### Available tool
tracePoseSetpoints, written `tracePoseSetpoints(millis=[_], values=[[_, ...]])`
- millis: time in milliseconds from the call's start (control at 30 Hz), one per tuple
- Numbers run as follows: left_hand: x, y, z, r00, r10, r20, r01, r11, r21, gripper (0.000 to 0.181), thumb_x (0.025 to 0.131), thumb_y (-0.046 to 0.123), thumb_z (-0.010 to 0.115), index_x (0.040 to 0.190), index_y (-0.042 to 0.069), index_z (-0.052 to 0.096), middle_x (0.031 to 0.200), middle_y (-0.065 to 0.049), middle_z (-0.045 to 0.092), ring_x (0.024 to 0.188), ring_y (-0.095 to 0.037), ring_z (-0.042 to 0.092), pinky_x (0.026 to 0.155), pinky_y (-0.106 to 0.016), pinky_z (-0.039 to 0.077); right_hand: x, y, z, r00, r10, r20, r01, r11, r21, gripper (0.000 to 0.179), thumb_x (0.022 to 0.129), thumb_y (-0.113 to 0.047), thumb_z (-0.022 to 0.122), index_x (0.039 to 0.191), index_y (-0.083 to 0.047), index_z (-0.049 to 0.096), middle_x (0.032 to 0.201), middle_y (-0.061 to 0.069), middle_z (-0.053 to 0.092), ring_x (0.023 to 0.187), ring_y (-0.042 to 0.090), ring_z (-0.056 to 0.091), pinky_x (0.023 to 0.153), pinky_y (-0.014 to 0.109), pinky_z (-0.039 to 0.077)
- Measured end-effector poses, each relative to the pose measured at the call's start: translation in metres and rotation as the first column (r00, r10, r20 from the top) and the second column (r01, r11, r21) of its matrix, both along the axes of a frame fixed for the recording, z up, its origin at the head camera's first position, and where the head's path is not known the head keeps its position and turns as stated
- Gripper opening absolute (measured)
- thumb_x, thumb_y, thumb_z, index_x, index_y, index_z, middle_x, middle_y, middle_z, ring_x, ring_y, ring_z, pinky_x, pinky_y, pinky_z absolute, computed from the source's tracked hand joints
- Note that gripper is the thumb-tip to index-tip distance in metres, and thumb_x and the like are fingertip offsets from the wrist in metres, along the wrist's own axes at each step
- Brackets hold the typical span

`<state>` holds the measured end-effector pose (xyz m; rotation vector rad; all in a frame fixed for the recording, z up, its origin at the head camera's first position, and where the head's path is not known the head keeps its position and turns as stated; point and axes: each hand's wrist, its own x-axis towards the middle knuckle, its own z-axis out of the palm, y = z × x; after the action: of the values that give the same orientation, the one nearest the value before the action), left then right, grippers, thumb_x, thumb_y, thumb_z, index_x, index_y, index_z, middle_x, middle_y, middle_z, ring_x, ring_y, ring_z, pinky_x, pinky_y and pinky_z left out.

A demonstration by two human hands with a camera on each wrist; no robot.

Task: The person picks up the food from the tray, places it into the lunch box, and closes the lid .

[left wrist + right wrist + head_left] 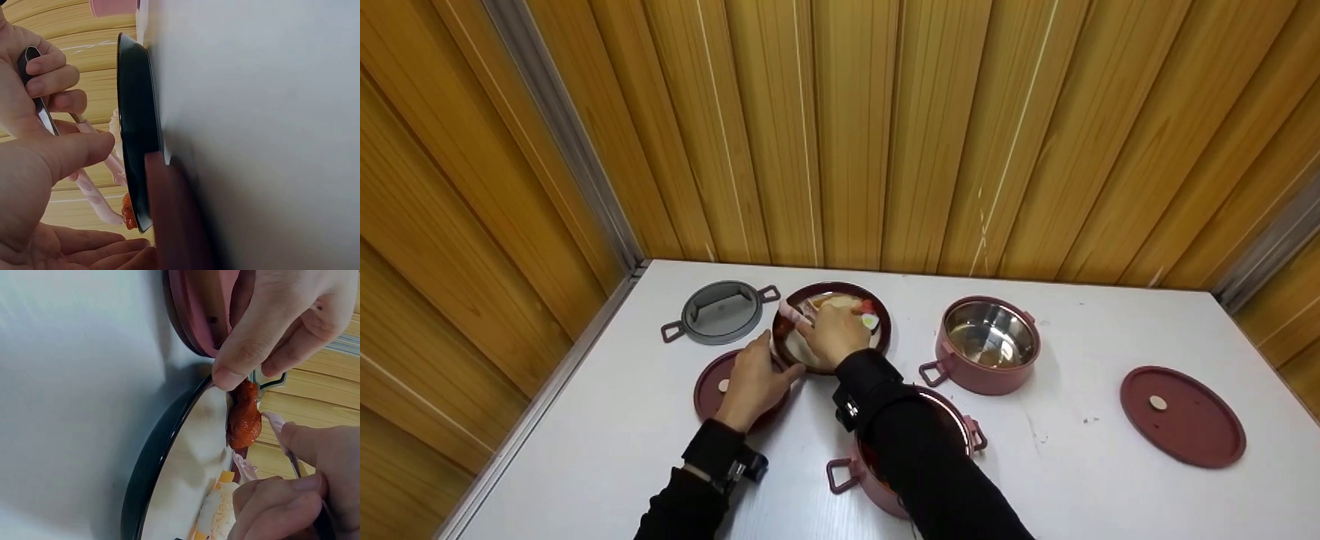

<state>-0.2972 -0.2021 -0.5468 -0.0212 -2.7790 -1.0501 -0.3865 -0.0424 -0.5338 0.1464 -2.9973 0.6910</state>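
Note:
My right hand reaches over a brown-rimmed plate and grips tongs with pink tips. In the left wrist view its fingers curl round the metal part of the tongs. A glazed chicken drumstick lies at the plate's edge, close to the pink tips. My left hand is spread at the plate's left side, above a dark red round lid. Its thumb and fingers stand apart around the drumstick's end, with the thumb tip right at the plate's rim in the right wrist view.
Other food, including an egg half, lies on the plate. A grey lid is at the back left. One red pot stands right of the plate; another pot sits under my right forearm. A red lid lies far right.

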Motion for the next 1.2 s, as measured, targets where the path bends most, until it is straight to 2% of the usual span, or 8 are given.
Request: tracePoseSetpoints(millis=[233, 400, 500, 667, 833, 1067, 1100, 1200], values=[[-0.003, -0.003, -0.005, 0.998, -0.022, -0.065, 0.022, 1.0, 0.001, 0.088, 0.089, 0.038, 0.091, 0.156, -0.006, 0.055, 0.148, -0.03, 0.068, 0.141, -0.047, 0.064, 0.121, -0.058, 0.052, -0.004, 0.004, 0.004, 0.999, -0.002, 0.045, 0.001, 1.0, 0.025, 0.069, 0.102, -0.065, 0.069, 0.132, -0.004, 0.077, 0.138, 0.028, 0.074, 0.108, 0.041, 0.08, 0.084, 0.058, 0.068], [-0.006, -0.006, -0.01, 0.997, -0.02, -0.076, 0.02, 1.0, -0.002, 0.085, 0.088, 0.039, 0.091, 0.154, -0.003, 0.059, 0.146, -0.026, 0.07, 0.14, -0.044, 0.066, 0.12, -0.055, 0.053, 0.016, 0.005, 0.033, 0.999, -0.014, 0.048, 0.011, 0.999, 0.046, 0.068, 0.099, -0.065, 0.073, 0.13, -0.004, 0.077, 0.135, 0.028, 0.074, 0.112, 0.044, 0.078, 0.09, 0.06, 0.066], [-0.008, -0.008, -0.013, 0.997, -0.03, -0.073, 0.031, 0.999, 0.007, 0.083, 0.089, 0.041, 0.091, 0.153, -0.001, 0.06, 0.144, -0.023, 0.072, 0.139, -0.041, 0.067, 0.119, -0.053, 0.054, 0.024, 0.005, 0.039, 0.999, -0.015, 0.032, 0.014, 0.999, 0.041, 0.067, 0.1, -0.063, 0.073, 0.126, -0.002, 0.078, 0.131, 0.028, 0.075, 0.11, 0.045, 0.078, 0.087, 0.061, 0.066], [-0.01, -0.005, -0.014, 0.995, -0.051, -0.088, 0.053, 0.999, 0.013, 0.07, 0.089, 0.041, 0.09, 0.145, 0.006, 0.066, 0.136, -0.018, 0.076, 0.134, -0.038, 0.07, 0.115, -0.052, 0.057, 0.013, 0.004, 0.016, 1.0, 0.014, 0.021, -0.014, 0.999, 0.035, 0.063, 0.101, -0.065, 0.069, 0.113, -0.004, 0.08, 0.12, 0.02, 0.081, 0.099, 0.039, 0.08, 0.08, 0.057, 0.066], [-0.006, 0.003, -0.01, 0.993, -0.058, -0.106, 0.06, 0.998, 0.016, 0.063, 0.088, 0.037, 0.09, 0.14, 0.009, 0.068, 0.132, -0.014, 0.077, 0.13, -0.036, 0.072, 0.113, -0.051, 0.058, 0.005, 0.006, 0.0, 0.999, 0.02, 0.032, -0.022, 0.998, 0.054, 0.071, 0.1, -0.074, 0.064, 0.119, -0.007, 0.081, 0.125, 0.018, 0.081, 0.097, 0.034, 0.079, 0.078, 0.057, 0.067], [-0.003, 0.004, -0.005, 0.99, -0.069, -0.121, 0.069, 0.998, -0.002, 0.063, 0.088, 0.033, 0.089, 0.142, 0.008, 0.068, 0.133, -0.015, 0.077, 0.13, -0.037, 0.072, 0.113, -0.051, 0.058, 0.03, 0.017, 0.034, 0.998, 0.065, -0.014, -0.062, 0.989, 0.133, 0.075, 0.095, -0.078, 0.068, 0.12, -0.008, 0.079, 0.123, 0.018, 0.081, 0.096, 0.038, 0.079, 0.073, 0.06, 0.065], [-0.004, 0.004, -0.005, 0.991, -0.068, -0.116, 0.068, 0.998, -0.003, 0.065, 0.089, 0.034, 0.089, 0.144, 0.007, 0.067, 0.135, -0.016, 0.077, 0.131, -0.037, 0.072, 0.114, -0.051, 0.057, 0.04, 0.019, 0.047, 0.997, 0.079, -0.02, -0.075, 0.986, 0.148, 0.075, 0.095, -0.078, 0.069, 0.12, -0.008, 0.078, 0.124, 0.018, 0.081, 0.1, 0.039, 0.079, 0.076, 0.06, 0.065], [-0.004, 0.002, -0.007, 0.994, -0.061, -0.096, 0.061, 0.998, -0.007, 0.072, 0.089, 0.036, 0.089, 0.149, 0.007, 0.064, 0.141, -0.017, 0.075, 0.136, -0.038, 0.069, 0.118, -0.051, 0.055, 0.043, 0.024, 0.054, 0.993, 0.116, 0.011, -0.116, 0.978, 0.171, 0.063, 0.096, -0.075, 0.071, 0.112, -0.014, 0.077, 0.122, 0.016, 0.081, 0.105, 0.04, 0.079, 0.085, 0.063, 0.065]])
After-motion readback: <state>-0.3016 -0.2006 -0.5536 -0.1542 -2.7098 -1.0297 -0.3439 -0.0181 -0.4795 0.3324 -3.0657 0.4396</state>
